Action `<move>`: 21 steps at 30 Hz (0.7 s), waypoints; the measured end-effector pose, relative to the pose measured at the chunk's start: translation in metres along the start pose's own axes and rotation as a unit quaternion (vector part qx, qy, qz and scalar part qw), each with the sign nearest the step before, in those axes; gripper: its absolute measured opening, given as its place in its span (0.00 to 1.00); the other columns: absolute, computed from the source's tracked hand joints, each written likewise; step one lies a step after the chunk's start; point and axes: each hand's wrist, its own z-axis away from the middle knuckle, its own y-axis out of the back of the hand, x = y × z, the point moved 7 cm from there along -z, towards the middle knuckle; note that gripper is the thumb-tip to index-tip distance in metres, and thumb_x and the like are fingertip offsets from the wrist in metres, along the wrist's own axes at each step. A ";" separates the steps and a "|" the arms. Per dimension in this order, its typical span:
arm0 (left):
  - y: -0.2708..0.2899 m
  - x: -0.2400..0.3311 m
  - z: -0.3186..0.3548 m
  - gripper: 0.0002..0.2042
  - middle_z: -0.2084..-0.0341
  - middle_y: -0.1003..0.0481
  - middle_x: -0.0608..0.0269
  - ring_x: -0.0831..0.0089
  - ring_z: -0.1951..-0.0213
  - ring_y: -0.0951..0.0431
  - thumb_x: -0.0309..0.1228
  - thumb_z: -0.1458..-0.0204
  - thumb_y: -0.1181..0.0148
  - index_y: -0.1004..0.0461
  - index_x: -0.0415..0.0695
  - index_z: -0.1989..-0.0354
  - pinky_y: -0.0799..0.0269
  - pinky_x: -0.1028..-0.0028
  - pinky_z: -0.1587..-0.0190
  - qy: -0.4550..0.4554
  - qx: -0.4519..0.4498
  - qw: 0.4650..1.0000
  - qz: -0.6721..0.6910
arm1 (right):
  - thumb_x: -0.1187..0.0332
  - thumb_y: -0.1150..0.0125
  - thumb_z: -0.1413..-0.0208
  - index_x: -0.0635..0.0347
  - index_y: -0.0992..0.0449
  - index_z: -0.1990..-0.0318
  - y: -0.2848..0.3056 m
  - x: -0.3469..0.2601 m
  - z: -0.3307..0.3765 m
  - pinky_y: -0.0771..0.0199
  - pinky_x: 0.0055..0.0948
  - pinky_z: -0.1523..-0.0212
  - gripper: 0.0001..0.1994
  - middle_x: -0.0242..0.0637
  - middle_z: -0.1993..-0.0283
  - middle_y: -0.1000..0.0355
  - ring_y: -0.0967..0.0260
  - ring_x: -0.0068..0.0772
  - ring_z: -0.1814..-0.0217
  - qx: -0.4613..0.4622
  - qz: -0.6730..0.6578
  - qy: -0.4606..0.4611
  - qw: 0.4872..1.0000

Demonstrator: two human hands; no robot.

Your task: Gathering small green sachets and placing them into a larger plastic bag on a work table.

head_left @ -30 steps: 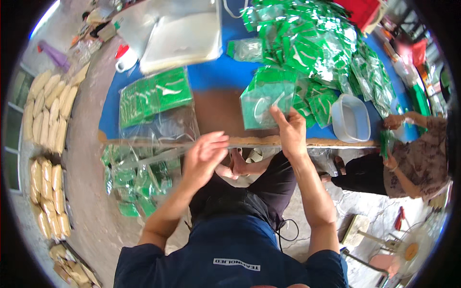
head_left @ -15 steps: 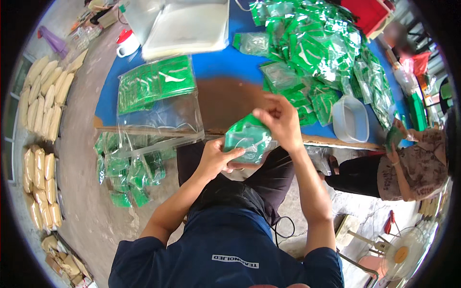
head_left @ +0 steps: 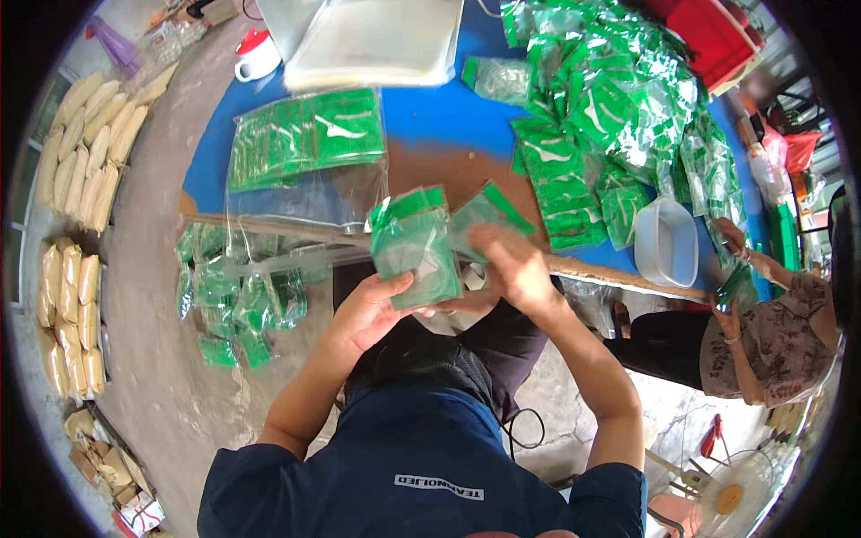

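My left hand (head_left: 369, 311) grips a stack of green-and-clear plastic packets (head_left: 414, 242), its thumb on the front face. Close by on the right, my right hand (head_left: 516, 273), smeared by motion, pinches a separate packet (head_left: 489, 211) with a green band. Both hands are over my lap at the table's near edge. Beyond the left hand, a large clear bag (head_left: 309, 139) lies with neat rows of green packets inside, its open end hanging over the edge. A big heap of similar packets (head_left: 601, 108) covers the far right of the blue table (head_left: 426, 112).
A translucent tub (head_left: 666, 242) sits at the right edge. At the back are a pile of clear bags (head_left: 372, 45), a red-lidded white mug (head_left: 257, 56) and a red crate (head_left: 704, 45). Packets (head_left: 238, 296) hang below the left edge. A co-worker (head_left: 762, 336) stands right, near a fan (head_left: 735, 498).
Both hands were together on one packet; now the left holds a stack and the right has a separate packet beside it. The view has shifted slightly. The co-worker's hands have moved.
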 end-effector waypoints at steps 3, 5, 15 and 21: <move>-0.006 -0.006 -0.002 0.20 0.49 0.23 0.56 0.62 0.47 0.22 0.35 0.40 0.37 0.28 0.38 0.44 0.27 0.60 0.45 0.046 -0.017 0.998 0.046 | 0.80 0.36 0.60 0.61 0.23 0.60 0.028 -0.006 -0.004 0.38 0.52 0.32 0.15 0.44 0.49 0.22 0.36 0.51 0.31 0.128 -0.042 -0.059 0.989; -0.022 -0.004 -0.006 0.23 0.44 0.26 0.54 0.56 0.41 0.26 0.34 0.41 0.36 0.32 0.36 0.41 0.34 0.49 0.34 0.056 -0.061 0.992 0.098 | 0.82 0.39 0.60 0.60 0.23 0.61 0.028 -0.032 -0.013 0.44 0.59 0.29 0.15 0.42 0.47 0.22 0.36 0.51 0.30 0.057 -0.010 0.001 0.998; -0.045 0.017 0.009 0.21 0.55 0.24 0.56 0.63 0.54 0.20 0.23 0.45 0.36 0.32 0.35 0.43 0.17 0.68 0.71 -0.311 0.061 0.908 -0.273 | 0.29 0.49 0.46 0.71 0.39 0.33 0.001 0.079 -0.024 0.49 0.60 0.29 0.50 0.69 0.31 0.45 0.49 0.69 0.27 -0.003 0.309 -0.227 0.924; 0.023 -0.018 0.015 0.28 0.43 0.28 0.57 0.65 0.43 0.25 0.19 0.51 0.32 0.32 0.40 0.39 0.34 0.62 0.36 -0.094 -0.017 0.993 -0.069 | 0.64 0.28 0.52 0.64 0.30 0.44 -0.011 0.001 0.015 0.31 0.48 0.39 0.28 0.54 0.43 0.30 0.33 0.57 0.37 0.035 0.040 -0.100 0.994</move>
